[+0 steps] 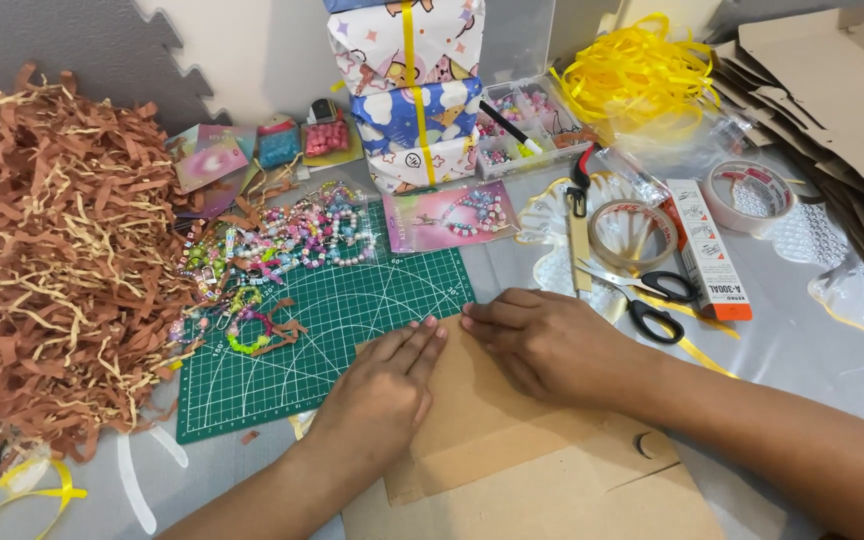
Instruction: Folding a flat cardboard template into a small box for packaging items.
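Observation:
A flat brown cardboard piece point(512, 450) lies partly on a green cutting mat point(332, 320). My left hand point(382, 385) presses flat on its left part, fingers together and pointing up toward the mat. My right hand point(547, 340) lies palm-down on the cardboard's top edge, fingertips meeting the left hand's. Neither hand grips anything.
Brown shredded paper point(47, 250) heaps at the left. Bead bracelets point(282, 240) lie beyond the mat. Wrapped gift boxes point(412, 90) stand at the back. Black-handled scissors point(652, 300), tape rolls point(637, 235), a small carton point(709, 250), yellow ribbon point(637, 70) and stacked cardboard point(832, 100) sit right.

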